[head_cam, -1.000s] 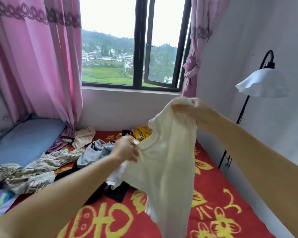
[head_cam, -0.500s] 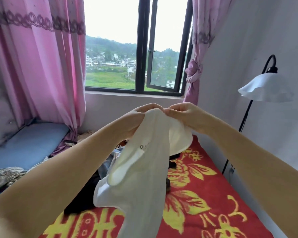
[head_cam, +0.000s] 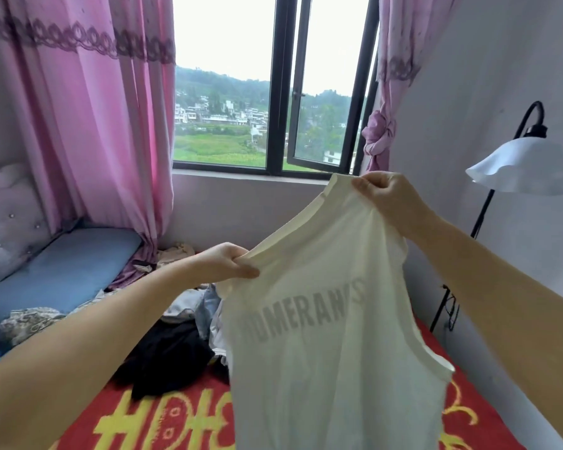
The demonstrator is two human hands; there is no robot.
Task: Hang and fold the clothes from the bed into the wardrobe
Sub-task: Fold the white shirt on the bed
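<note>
A home bedroom: bed (head_cam: 488,427), pink curtains (head_cam: 88,125), floor lamp (head_cam: 520,164).

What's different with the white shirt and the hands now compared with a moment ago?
Half a second ago the hands met at the bunched-up top of the shirt. Since then the left hand has pulled down and leftward while the right hand stayed high, spreading the shirt so grey lettering shows. Both hands kept their grip throughout. The pile of clothes on the red bedspread looks unchanged.
</note>
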